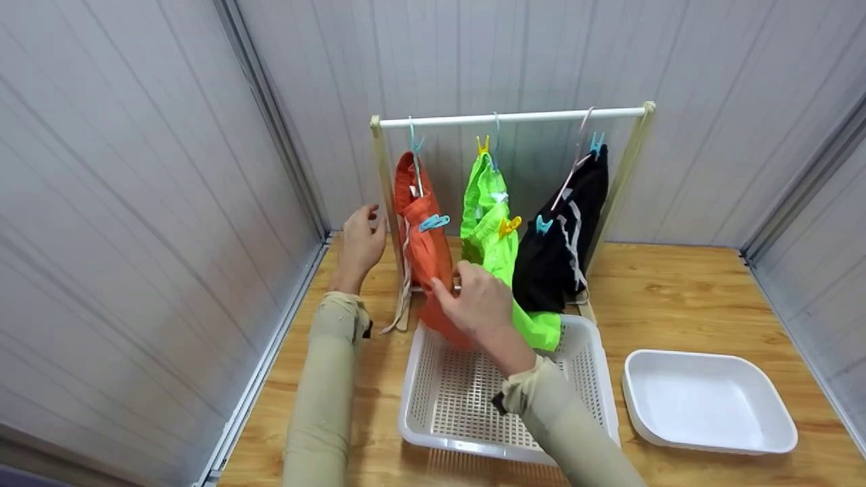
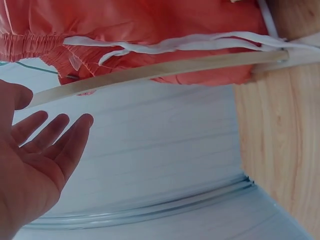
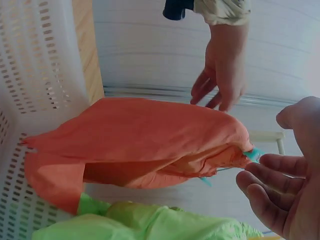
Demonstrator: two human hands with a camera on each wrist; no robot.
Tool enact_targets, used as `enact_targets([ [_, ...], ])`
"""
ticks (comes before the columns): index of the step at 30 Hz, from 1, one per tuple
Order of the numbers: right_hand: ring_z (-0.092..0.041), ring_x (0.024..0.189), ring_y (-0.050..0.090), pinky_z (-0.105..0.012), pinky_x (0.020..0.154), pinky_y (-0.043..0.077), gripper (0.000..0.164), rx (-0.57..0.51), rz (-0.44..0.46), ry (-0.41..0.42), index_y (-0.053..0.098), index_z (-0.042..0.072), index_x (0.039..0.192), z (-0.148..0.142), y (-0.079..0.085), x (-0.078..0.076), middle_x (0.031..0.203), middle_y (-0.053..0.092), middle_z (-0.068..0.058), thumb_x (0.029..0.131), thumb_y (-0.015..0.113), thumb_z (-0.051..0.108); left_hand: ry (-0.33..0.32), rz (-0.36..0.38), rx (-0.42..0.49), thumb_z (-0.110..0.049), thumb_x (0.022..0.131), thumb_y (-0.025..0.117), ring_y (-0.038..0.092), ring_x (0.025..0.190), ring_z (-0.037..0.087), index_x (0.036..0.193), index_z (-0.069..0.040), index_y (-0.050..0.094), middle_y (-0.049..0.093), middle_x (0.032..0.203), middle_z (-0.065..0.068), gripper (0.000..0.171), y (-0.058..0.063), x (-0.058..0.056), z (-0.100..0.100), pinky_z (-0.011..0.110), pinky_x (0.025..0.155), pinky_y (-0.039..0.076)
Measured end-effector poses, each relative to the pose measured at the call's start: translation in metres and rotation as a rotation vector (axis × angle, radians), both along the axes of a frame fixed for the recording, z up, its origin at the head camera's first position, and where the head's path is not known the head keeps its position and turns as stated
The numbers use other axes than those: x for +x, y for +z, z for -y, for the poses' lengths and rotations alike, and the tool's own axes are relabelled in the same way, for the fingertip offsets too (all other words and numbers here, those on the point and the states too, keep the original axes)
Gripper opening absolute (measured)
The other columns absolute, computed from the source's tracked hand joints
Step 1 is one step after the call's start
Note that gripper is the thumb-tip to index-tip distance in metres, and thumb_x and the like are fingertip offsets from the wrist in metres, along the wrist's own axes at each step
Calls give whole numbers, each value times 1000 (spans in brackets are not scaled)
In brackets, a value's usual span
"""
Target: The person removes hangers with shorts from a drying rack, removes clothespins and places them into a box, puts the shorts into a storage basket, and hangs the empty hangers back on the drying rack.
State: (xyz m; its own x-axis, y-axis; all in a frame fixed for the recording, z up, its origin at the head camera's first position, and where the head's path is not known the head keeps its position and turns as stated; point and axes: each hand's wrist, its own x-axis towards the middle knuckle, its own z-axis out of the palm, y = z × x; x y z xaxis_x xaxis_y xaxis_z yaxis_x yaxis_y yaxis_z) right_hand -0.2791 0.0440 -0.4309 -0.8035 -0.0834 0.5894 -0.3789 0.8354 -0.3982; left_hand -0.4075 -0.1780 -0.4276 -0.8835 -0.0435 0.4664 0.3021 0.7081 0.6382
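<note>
Orange shorts (image 1: 424,250) hang at the left of the rack, held on a hanger by blue clothespins (image 1: 434,222). My left hand (image 1: 362,243) is in the air just left of them, beside the rack's wooden leg; its fingers are loosely bent and hold nothing in the left wrist view. In front of the shorts hovers my right hand (image 1: 482,301), its fingers relaxed and apart from the cloth in the right wrist view. Bright green shorts (image 1: 497,250) with yellow clothespins (image 1: 509,226) hang in the middle. Black shorts (image 1: 561,250) with blue clothespins hang at the right.
A white bar (image 1: 541,117) on wooden legs carries the hangers. Under the clothes stands a white perforated basket (image 1: 413,433), with the green and orange hems reaching into it. To its right is a white basin (image 1: 710,399). Panel walls (image 1: 135,203) close in the wooden floor.
</note>
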Motion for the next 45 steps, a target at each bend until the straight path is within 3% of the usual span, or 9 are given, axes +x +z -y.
enact_targets([
  [6,-20,57,56,-36,47,44,41,-23,92,-47,59,11,81,17,8,-23,67,54,0,85,66,52,-47,13,96,-20,102,49,58,109,33,142,1,43,53,130,22,46,9,-22,-9,40,90,49],
  [12,-26,60,61,-38,48,47,33,-9,169,-52,60,11,83,26,10,-38,69,61,-5,86,66,43,-102,24,155,-23,105,43,49,124,33,148,1,34,47,139,23,50,6,-34,-15,41,101,41],
  [19,-26,58,59,-40,46,46,25,18,257,-78,52,10,91,39,10,-48,68,56,-6,84,62,32,-148,-20,254,-18,105,44,55,119,32,138,0,47,56,127,21,38,-5,-40,-13,40,96,46],
  [23,-31,64,64,-44,50,49,30,38,253,-109,53,8,94,43,7,-57,72,62,-11,93,58,38,-156,-20,284,-16,104,45,56,115,31,140,-2,46,58,123,22,38,-8,-41,-13,40,91,49],
  [27,-36,69,66,-48,53,51,28,33,207,-129,54,7,95,43,2,-64,76,66,-17,100,52,34,-145,-22,279,-15,104,46,57,115,32,140,-1,46,58,122,22,39,-8,-43,-14,41,90,50],
  [34,-37,62,64,-48,48,48,24,-121,105,-69,51,6,89,37,3,-61,66,61,-17,102,48,26,-138,1,270,-15,104,45,55,118,31,142,-3,44,56,126,21,39,-7,-45,-15,40,91,49],
  [45,-26,55,57,-38,45,42,25,-210,150,17,51,7,85,22,39,-34,60,52,-9,102,48,25,-135,-6,269,-14,104,47,57,116,33,138,-2,48,59,122,22,36,-5,-45,-15,41,90,51],
])
